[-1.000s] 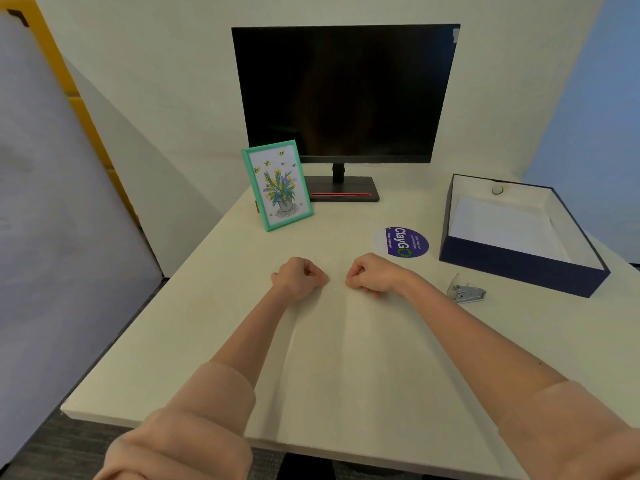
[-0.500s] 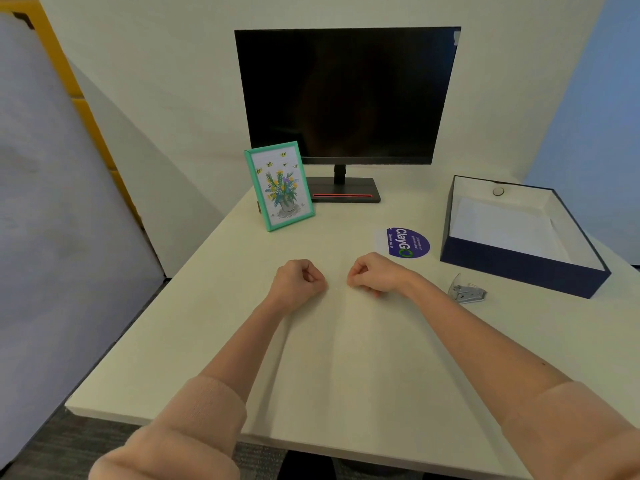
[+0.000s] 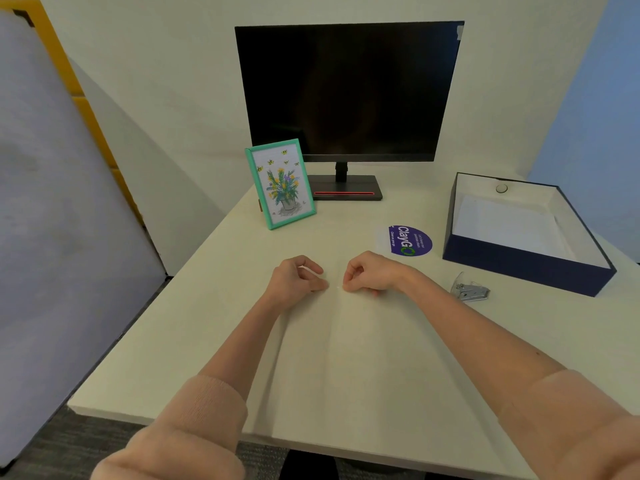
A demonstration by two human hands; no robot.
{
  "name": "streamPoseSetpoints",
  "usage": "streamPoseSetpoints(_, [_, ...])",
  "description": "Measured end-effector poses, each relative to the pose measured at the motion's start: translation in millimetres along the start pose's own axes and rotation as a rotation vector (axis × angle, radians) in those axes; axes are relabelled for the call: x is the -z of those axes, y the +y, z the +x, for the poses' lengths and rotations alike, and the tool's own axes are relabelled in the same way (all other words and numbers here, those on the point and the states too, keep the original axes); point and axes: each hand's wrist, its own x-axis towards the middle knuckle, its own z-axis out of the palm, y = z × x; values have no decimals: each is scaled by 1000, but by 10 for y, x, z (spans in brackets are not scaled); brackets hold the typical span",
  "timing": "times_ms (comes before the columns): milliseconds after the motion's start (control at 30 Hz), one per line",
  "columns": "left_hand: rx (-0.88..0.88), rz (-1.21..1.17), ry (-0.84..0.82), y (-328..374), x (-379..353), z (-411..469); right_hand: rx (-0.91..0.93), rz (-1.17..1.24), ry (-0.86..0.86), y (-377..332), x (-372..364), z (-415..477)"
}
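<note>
Resting on the table [image 3: 346,368], left hand [image 3: 294,282] and right hand [image 3: 371,272], both loosely clenched, holding nothing

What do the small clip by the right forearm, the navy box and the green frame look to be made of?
Clip: bright metal by its silvery glints, with a clear, plastic-looking part on top. Navy box: probably matte cardboard, going by the thin straight walls and white lining. Green frame: smooth, evenly coloured, painted wood or plastic; the look leaves that open.
</note>
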Motion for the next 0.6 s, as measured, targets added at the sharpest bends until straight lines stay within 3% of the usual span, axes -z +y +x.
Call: streamPoseSetpoints(600, [26, 82, -77, 63, 73, 69, -42, -163, -67, -45, 64, 23])
